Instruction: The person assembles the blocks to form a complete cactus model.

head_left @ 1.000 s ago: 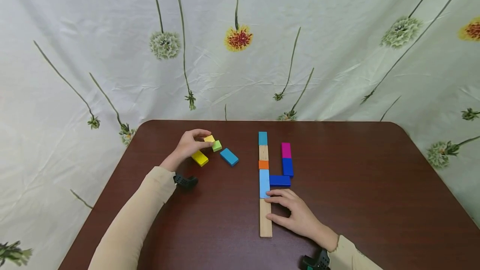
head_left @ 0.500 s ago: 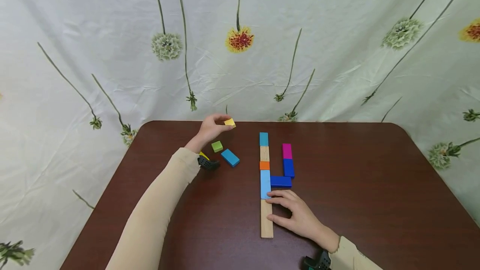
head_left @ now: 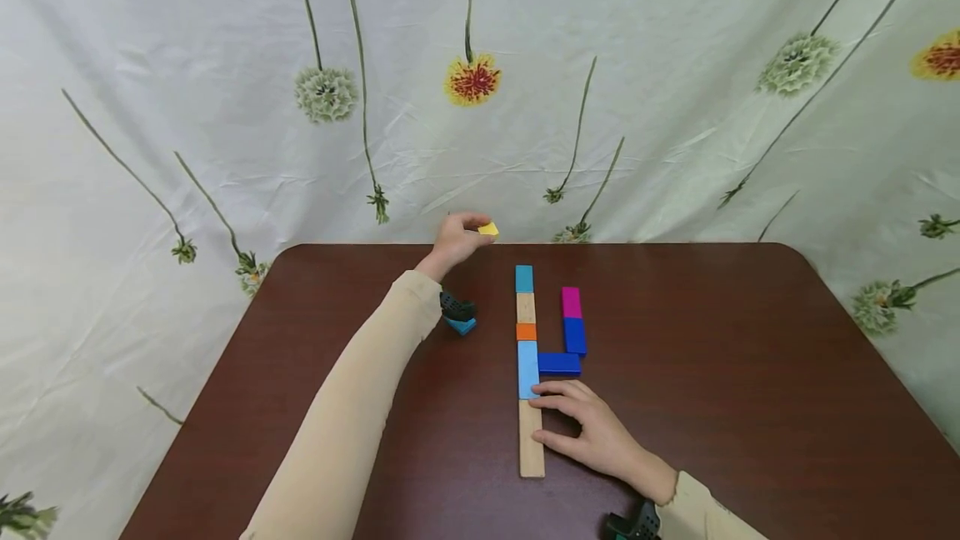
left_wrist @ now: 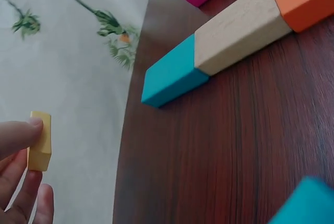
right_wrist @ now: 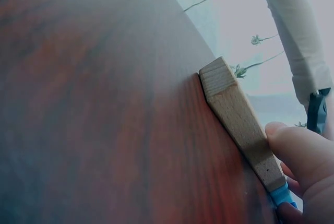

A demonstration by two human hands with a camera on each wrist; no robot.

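Observation:
My left hand (head_left: 459, 238) pinches a small yellow block (head_left: 487, 228) between thumb and fingertips, seen beyond the table's far edge in the head view. The left wrist view shows the thumb on one face of the yellow block (left_wrist: 43, 143). My right hand (head_left: 596, 432) rests with loosely spread fingers at the row of blocks. Its thumb and a fingertip touch the long plain wooden block (head_left: 532, 440), and another fingertip lies on the light blue block (head_left: 528, 369). In the right wrist view the thumb (right_wrist: 284, 135) lies against the wooden block's side.
Farther up the row sit an orange block (head_left: 527, 332), a short wooden block (head_left: 526, 307) and a teal block (head_left: 524, 278). Dark blue blocks (head_left: 559, 364) and a magenta block (head_left: 572, 302) adjoin on the right. A loose blue block (head_left: 462, 327) shows under the left wrist device.
My left hand has lifted the yellow block away from the loose blocks and carried it right and toward the far edge. Its arm now covers the green and other yellow blocks. My right hand stays put.

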